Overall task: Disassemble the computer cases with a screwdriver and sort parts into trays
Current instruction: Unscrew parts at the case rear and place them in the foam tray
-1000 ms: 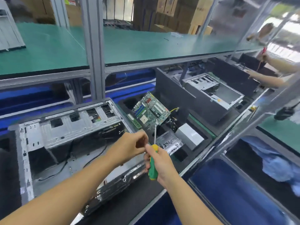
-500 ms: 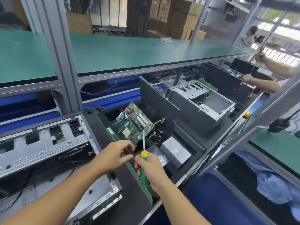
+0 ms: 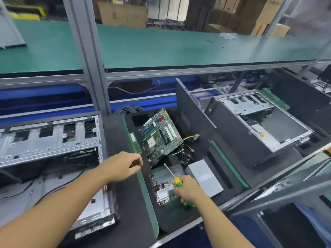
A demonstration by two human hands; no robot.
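While right hand [image 3: 188,192] clamps screwdriver [image 3: 177,182], shaft angled up clear of parts, left hand [image 3: 121,167] hovers curled over tray [image 3: 146,196] edge, centre frame, likely to drop something in; whether pinching anything, cannot tell. Motherboard [image 3: 161,135] leans in tray; opened computer case [image 3: 50,140] left; hands apart.

- The workbench [image 3: 129,212] has a dark mat top.
- An open computer case [image 3: 50,140] lies flat on it at the left.
- Just to the right of that case sits a black foam tray [image 3: 231,178] with green edges.
- A dark panel [image 3: 193,113] stands upright beyond the tray.
- A second open case [image 3: 265,122] lies further right.
- Above runs a green shelf [image 3: 161,47] on grey posts.
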